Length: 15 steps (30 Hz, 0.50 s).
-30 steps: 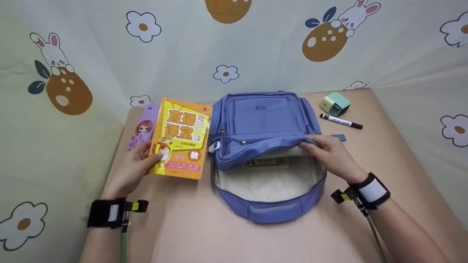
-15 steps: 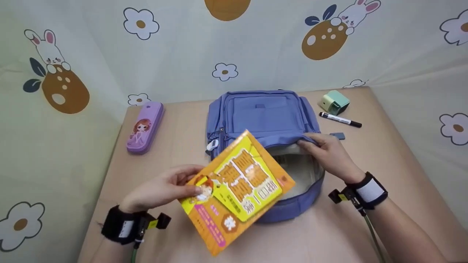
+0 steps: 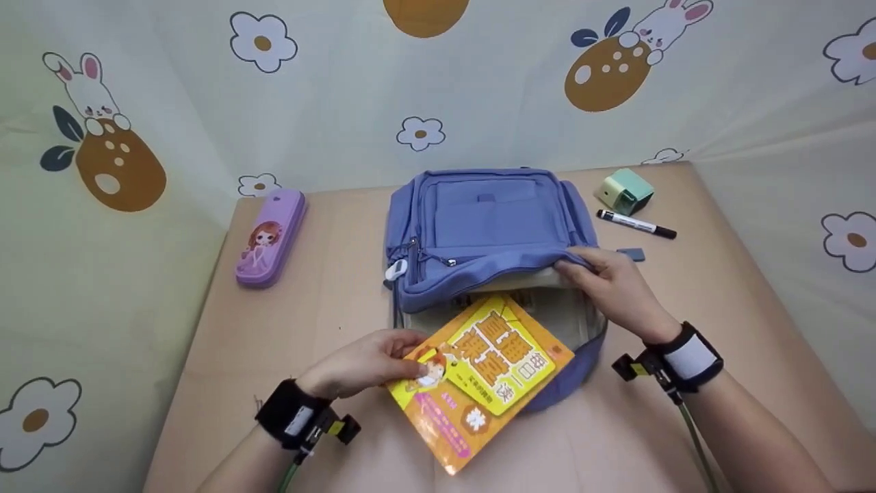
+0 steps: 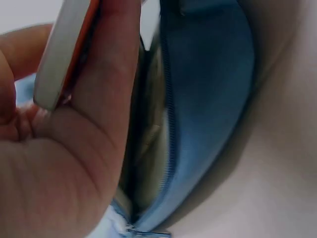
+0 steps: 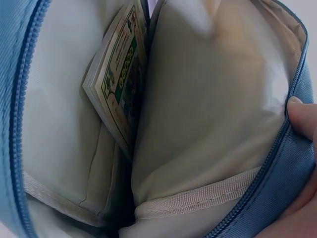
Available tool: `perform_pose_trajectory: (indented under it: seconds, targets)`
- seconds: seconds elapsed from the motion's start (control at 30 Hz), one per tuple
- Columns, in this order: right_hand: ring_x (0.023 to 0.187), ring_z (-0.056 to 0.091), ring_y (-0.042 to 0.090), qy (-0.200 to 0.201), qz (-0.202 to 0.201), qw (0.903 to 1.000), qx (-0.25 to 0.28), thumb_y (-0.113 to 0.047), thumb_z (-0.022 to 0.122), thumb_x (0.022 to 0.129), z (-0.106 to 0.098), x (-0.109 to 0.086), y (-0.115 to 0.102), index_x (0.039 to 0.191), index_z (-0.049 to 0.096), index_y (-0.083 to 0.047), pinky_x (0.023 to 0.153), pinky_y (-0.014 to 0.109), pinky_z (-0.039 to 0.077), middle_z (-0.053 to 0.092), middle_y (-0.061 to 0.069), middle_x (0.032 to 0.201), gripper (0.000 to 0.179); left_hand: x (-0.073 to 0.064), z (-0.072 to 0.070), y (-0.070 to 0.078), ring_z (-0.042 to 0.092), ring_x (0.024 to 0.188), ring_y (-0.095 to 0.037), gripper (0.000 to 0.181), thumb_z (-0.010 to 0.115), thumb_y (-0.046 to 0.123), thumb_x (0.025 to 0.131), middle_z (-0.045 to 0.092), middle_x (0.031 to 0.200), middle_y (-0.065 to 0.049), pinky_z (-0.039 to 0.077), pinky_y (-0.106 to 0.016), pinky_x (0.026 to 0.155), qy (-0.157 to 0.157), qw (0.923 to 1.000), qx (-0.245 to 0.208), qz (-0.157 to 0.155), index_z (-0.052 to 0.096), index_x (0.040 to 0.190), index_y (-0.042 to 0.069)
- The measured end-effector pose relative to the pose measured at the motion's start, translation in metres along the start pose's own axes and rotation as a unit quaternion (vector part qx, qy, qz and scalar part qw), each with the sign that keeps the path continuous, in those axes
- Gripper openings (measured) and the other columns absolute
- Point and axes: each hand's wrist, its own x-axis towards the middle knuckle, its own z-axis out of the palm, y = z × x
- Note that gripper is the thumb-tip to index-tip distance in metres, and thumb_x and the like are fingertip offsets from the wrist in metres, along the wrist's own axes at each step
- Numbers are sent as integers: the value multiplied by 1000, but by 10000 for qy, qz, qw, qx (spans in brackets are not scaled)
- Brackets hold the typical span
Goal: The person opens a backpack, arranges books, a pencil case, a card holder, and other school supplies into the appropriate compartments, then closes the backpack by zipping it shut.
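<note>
My left hand [image 3: 369,363] pinches an orange and yellow book [image 3: 489,370] by its left side, thumb on the cover. The book is tilted, its top corner overlapping the opening of a blue backpack [image 3: 499,212] in the head view. With thumb and fingers, my right hand [image 3: 619,291] grips the edge of the backpack's front flap and holds it raised. Through the unzipped opening, the right wrist view shows a pale lining and another book [image 5: 119,74] inside. Seen from the left wrist, the held book's spine [image 4: 62,54] lies between thumb and fingers.
A purple pencil case [image 3: 270,239] with a girl's picture lies at the far left of the table [image 3: 328,287]. Right of the backpack are a green pencil sharpener [image 3: 626,192], a black-capped marker [image 3: 636,224] and a small blue-grey block [image 3: 631,255]. Patterned cloth hangs behind.
My left hand has carried the book rightward and down from beside the pencil case to the backpack's mouth, turning it clockwise. The right hand stays on the flap.
</note>
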Motion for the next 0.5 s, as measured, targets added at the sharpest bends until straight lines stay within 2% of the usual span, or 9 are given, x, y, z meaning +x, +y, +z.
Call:
perform_pose_trajectory:
  seconds: [0.13, 0.37, 0.5]
  targets:
    - [82, 56, 18, 25, -26, 10000, 21, -24, 62, 104, 0, 1, -2, 118, 74, -18, 64, 24, 44, 55, 2, 83, 19, 9, -8, -6, 73, 97, -27, 54, 63, 4, 97, 70, 117, -22, 60, -35, 84, 296, 9986, -441, -11, 42, 145, -10]
    - [95, 61, 14, 82, -106, 9999, -58, -24, 64, 103, 1, 2, -2, 123, 74, -15, 78, 21, 50, 69, -3, 105, 24, 22, -12, -14, 72, 98, -27, 56, 60, 2, 99, 68, 119, -23, 59, -36, 86, 1020, 9887, -1071, 232, 34, 148, -11]
    - [93, 60, 15, 96, -128, 9998, -78, -24, 64, 103, 1, 2, -2, 123, 74, -14, 77, 21, 49, 69, -2, 104, 24, 30, -9, -17, 72, 93, -25, 56, 61, 2, 99, 68, 114, -22, 60, -34, 83, 1420, 9820, -1162, 448, 35, 147, -10]
